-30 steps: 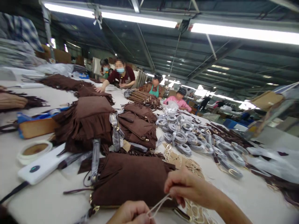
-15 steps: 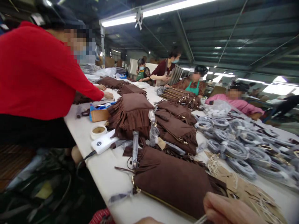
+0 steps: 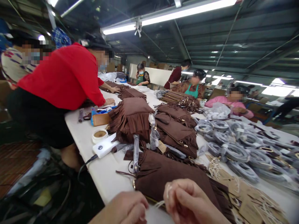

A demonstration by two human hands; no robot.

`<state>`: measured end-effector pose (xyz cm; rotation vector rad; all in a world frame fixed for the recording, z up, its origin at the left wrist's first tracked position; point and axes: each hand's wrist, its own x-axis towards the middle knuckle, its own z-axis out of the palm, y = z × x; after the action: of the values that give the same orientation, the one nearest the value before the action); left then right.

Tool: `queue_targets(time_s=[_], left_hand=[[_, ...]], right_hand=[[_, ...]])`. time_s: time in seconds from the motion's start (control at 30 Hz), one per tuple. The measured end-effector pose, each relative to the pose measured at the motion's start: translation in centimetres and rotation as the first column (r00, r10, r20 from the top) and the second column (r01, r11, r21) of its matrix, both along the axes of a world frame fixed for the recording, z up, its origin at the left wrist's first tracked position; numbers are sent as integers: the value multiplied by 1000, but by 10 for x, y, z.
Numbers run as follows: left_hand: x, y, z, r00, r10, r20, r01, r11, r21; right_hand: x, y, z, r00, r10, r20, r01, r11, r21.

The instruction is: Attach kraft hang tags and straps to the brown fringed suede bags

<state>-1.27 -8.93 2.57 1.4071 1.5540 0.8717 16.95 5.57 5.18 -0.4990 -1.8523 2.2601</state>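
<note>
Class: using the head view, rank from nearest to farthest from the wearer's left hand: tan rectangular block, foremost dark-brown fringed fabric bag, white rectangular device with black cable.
1. Foremost dark-brown fringed fabric bag: just ahead-right of the left hand
2. White rectangular device: ahead-left
3. Tan rectangular block: farther ahead-left

a factory workshop, with strip lights (image 3: 187,13), workers (image 3: 63,76) and piled fringed bags (image 3: 137,107).

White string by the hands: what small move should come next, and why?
Perhaps bring the left hand to the white string: the string shows at the curled right hand, while the left hand appears apart from it, both hands near the brown bag.
</note>
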Motion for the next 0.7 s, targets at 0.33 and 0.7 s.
queue_targets(time_s=[0.33, 0.7], left_hand=[[-34, 24, -29, 855, 109, -508, 15, 972, 234], [-24, 41, -27, 675, 96, -732, 121, 964, 237]], right_hand=[[-18, -5, -77, 979, -145, -142, 94, -298, 950], [22, 18, -80, 962, -88, -260, 260, -15, 966]])
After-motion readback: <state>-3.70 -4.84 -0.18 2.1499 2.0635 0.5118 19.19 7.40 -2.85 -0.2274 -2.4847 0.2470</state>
